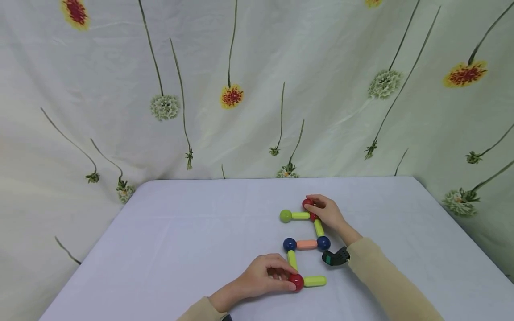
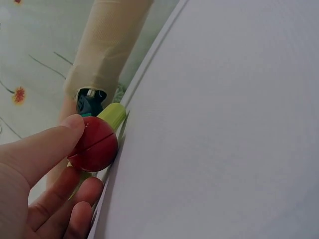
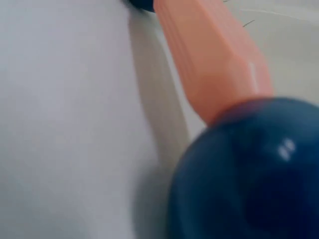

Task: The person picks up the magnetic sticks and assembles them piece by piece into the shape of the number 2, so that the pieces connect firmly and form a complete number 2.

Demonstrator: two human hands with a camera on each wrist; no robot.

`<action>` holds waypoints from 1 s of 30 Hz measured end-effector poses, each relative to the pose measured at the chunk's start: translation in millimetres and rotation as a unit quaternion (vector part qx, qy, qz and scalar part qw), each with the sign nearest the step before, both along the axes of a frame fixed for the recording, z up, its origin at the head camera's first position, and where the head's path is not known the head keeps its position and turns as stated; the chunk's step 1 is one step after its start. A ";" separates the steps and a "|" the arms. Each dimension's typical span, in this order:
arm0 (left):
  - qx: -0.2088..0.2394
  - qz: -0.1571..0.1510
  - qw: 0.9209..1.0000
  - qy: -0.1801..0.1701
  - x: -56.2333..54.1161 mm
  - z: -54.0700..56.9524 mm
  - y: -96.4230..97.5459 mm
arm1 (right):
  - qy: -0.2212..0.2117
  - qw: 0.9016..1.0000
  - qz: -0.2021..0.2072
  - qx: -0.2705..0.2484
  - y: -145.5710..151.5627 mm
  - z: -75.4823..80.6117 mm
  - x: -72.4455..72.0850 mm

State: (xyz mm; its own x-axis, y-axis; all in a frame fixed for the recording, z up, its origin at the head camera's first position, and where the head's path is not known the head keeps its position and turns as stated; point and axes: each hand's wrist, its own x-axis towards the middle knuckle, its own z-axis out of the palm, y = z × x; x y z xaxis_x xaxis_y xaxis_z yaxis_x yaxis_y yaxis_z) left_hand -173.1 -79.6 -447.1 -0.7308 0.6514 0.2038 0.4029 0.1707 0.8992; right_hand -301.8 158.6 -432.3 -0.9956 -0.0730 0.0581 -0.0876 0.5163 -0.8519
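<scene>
A zigzag chain of toy balls and short rods lies on the table. My left hand [image 1: 263, 276] pinches the red ball [image 1: 296, 282] at its near corner, thumb on one side; a yellow-green rod [image 1: 315, 281] sticks out rightward from that ball. In the left wrist view the thumb presses the same red ball [image 2: 95, 145]. At the far end my right hand [image 1: 327, 211] pinches another red ball [image 1: 307, 203] between thumb and finger. Just below the thumb shows a red piece [image 1: 313, 217], partly covered, joining two yellow-green rods. The right wrist view shows no hand.
A green ball [image 1: 286, 216] ends the far-left rod. Two dark blue balls, left [image 1: 290, 244] and right [image 1: 323, 243], flank an orange rod [image 1: 307, 244] mid-chain. The black wrist camera [image 1: 336, 257] hangs close to the right blue ball. Flowered cloth [image 1: 257, 133] backs the white table [image 1: 180, 232].
</scene>
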 end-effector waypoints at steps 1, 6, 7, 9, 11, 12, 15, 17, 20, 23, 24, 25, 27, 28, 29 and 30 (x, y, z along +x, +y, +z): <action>-0.001 -0.001 1.000 0.000 -0.2 0.0 -0.4 | 0.000 1.000 -0.002 -0.003 1.0 0.3 0.5; 0.001 -0.007 1.000 -0.004 -0.9 0.0 -2.0 | -0.007 1.000 -0.013 -0.016 7.9 2.3 5.2; 0.001 -0.008 1.000 -0.006 -1.2 -0.3 -2.1 | -0.008 1.000 -0.017 -0.021 9.8 2.6 6.7; 0.000 -0.009 1.000 -0.009 -1.8 -0.8 -2.0 | -0.005 0.999 -0.021 -0.028 13.7 3.5 10.2; -0.002 -0.009 1.000 -0.014 -2.1 -0.9 -1.9 | 0.003 0.999 -0.023 -0.035 17.4 4.4 14.5; -0.004 -0.009 1.000 -0.017 -2.0 -0.8 -2.0 | 0.008 0.999 -0.023 -0.037 18.9 5.0 16.8; -0.007 -0.008 1.000 -0.021 -2.0 -0.2 -2.2 | 0.030 0.999 -0.017 -0.034 22.8 7.2 24.0; -0.009 -0.007 1.000 -0.020 -2.1 0.4 -2.3 | 0.044 0.998 -0.017 -0.033 24.7 8.7 28.8; -0.009 -0.007 1.000 -0.020 -2.1 1.5 -2.4 | 0.067 0.997 -0.015 -0.032 27.8 9.0 35.5; -0.007 -0.007 1.000 -0.023 -1.8 1.8 -2.7 | 0.083 0.996 -0.010 -0.039 30.3 8.3 42.9; -0.006 -0.008 1.000 -0.025 -1.7 1.8 -2.8 | 0.092 0.995 -0.010 -0.041 31.7 6.0 44.3; -0.006 -0.008 1.000 -0.026 -1.6 1.8 -2.9 | 0.094 0.994 -0.007 -0.046 32.2 5.7 46.8; -0.006 -0.008 1.000 -0.027 -1.5 1.7 -3.0 | 0.106 0.993 -0.013 -0.043 33.0 2.9 51.2; -0.005 -0.008 1.000 -0.027 -1.6 1.6 -3.1 | 0.108 0.993 -0.015 -0.042 32.8 3.0 54.2; -0.005 -0.009 1.000 -0.027 -1.7 1.4 -3.0 | 0.109 0.993 -0.016 -0.043 32.8 3.2 56.8; -0.006 -0.009 1.000 -0.026 -1.8 1.1 -3.1 | 0.107 0.993 -0.018 -0.046 32.6 3.5 59.7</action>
State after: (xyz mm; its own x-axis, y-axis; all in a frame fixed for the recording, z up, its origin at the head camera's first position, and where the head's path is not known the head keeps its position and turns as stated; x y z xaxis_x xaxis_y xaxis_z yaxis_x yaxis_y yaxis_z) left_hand -174.9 -82.6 -446.0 -0.7290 0.6660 0.1579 0.3581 0.1745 0.9172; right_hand -242.1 191.2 -428.7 -0.9616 -0.0213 0.2736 -0.2545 0.4428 -0.8598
